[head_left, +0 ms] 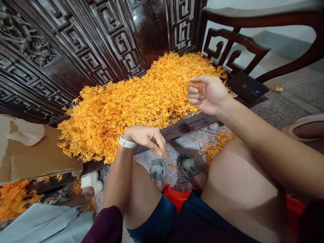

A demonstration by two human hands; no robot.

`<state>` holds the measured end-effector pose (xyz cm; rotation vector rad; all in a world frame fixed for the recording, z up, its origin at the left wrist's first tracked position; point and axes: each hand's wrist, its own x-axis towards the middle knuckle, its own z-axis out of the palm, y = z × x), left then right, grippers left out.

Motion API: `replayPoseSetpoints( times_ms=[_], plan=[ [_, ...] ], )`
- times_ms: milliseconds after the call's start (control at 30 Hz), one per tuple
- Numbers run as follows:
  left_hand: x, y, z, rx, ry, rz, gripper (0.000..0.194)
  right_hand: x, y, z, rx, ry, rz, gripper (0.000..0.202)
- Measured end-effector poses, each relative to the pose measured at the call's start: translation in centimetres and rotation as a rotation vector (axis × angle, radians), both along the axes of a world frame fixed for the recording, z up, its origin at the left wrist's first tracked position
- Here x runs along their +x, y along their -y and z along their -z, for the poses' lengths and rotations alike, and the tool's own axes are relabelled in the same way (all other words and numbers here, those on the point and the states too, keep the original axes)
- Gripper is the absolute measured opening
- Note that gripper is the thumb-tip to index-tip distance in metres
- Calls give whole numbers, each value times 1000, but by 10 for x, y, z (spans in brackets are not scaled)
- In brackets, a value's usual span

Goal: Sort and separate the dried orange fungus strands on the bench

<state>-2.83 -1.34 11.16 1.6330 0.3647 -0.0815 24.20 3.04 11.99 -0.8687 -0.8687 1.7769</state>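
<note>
A long heap of small, branched orange pieces (131,101) covers the seat of a dark carved wooden bench (187,125). My left hand (148,138), with a white band at the wrist, hangs just in front of the heap above the floor. Its fingers point down and close towards the thumb; a tiny orange bit seems to show at the tips. Over the heap's right part is my right hand (207,94), palm side turned towards me. Its fingers are curled in and the index finger reaches left; what they hold, if anything, is too small to make out.
A cardboard box (43,155) stands at the left, near more orange pieces (19,199) and another person's leg (87,194). A dark flat object (248,86) lies at the bench's right end. Loose orange strands (219,145) litter the floor around my clogs (189,165).
</note>
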Motion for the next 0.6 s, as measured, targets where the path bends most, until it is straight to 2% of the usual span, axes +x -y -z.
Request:
replayPoseSetpoints(
  times_ms=[33, 133, 167, 200, 233, 300, 400, 500, 567, 600],
  plan=[
    [6, -3, 2, 28, 77, -152, 14, 0, -1, 1, -5, 6, -3, 41],
    [9, -26, 14, 190, 327, -926, 38, -2, -5, 3, -29, 12, -6, 40],
    [5, -35, 19, 223, 351, -1102, 45, -3, -6, 4, -35, 10, -6, 40],
    [1, -43, 24, 242, 342, -1211, 50, -4, -6, 4, -37, 5, -3, 40],
    [-3, -49, 28, 243, 315, -1268, 55, -4, -6, 5, -36, -2, 4, 39],
    [-9, -54, 35, 210, 268, -1315, 60, -5, -6, 7, -27, -10, 19, 39],
    [-3, -43, 39, 180, 214, -1262, 56, -8, -3, 8, -17, -11, 43, 39],
    [22, -22, 39, 206, 154, -1046, 52, -13, 1, 5, -11, -9, 104, 37],
    [45, -8, 39, 158, 121, -873, 50, -18, 4, 3, 4, -16, 134, 35],
    [56, -2, 40, 119, 115, -826, 45, -20, 6, 1, 13, -31, 138, 36]
  ],
)
